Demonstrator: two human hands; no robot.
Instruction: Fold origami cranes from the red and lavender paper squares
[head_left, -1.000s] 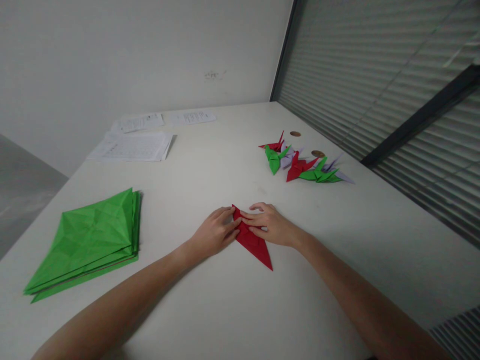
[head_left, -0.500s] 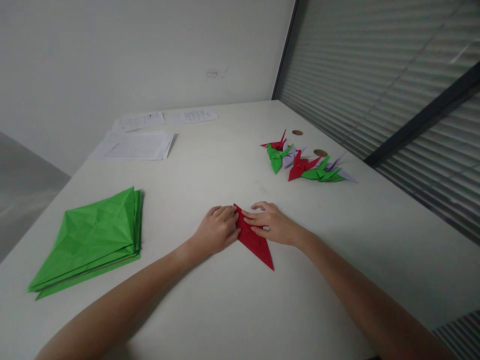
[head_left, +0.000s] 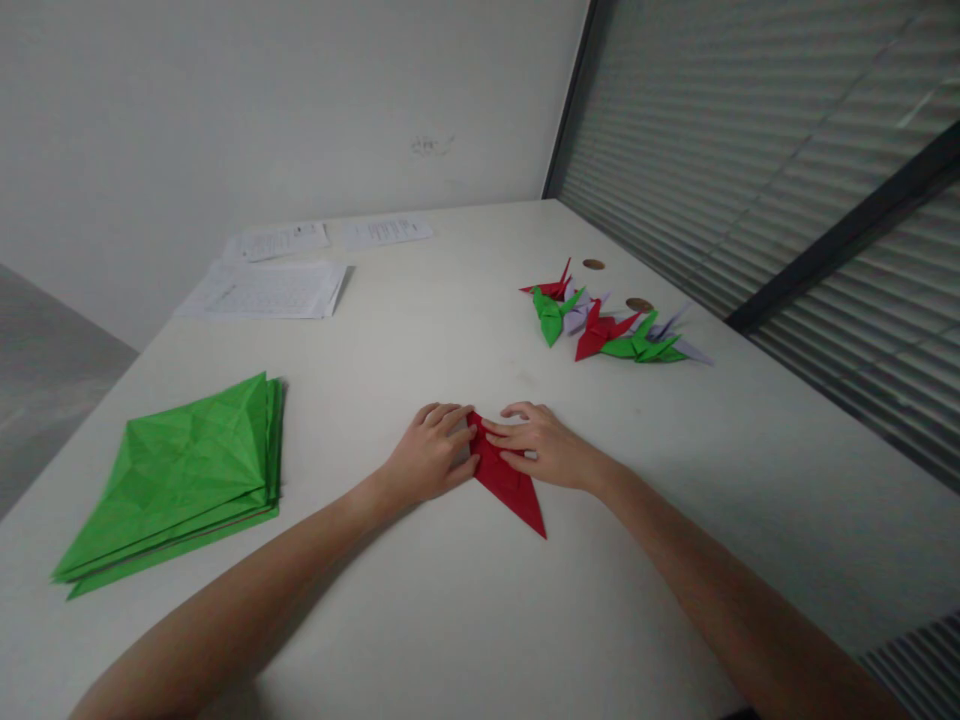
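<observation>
A folded piece of red origami paper (head_left: pixel 516 492) lies on the white table in front of me, kite-shaped with its long point towards me on the right. My left hand (head_left: pixel 429 455) is closed on its upper left edge, fingertips and thumb pressed against the paper. From the right, my right hand (head_left: pixel 546 446) rests across the paper, its fingers stretched and spread over the surface. These fingers cover part of the upper half, so the folds there are hidden.
A stack of folded green paper (head_left: pixel 187 455) sits on the left. Several red, green and lilac paper cranes (head_left: pixel 600 332) stand at the back right, beside two round brown spots (head_left: pixel 639 304). Printed sheets (head_left: pixel 270 290) lie at the back left. Window blinds (head_left: pixel 750 150) border the right side.
Both hands and the red paper stay almost in place. Only slight finger movement shows at the left hand, and the view has shifted a little.
</observation>
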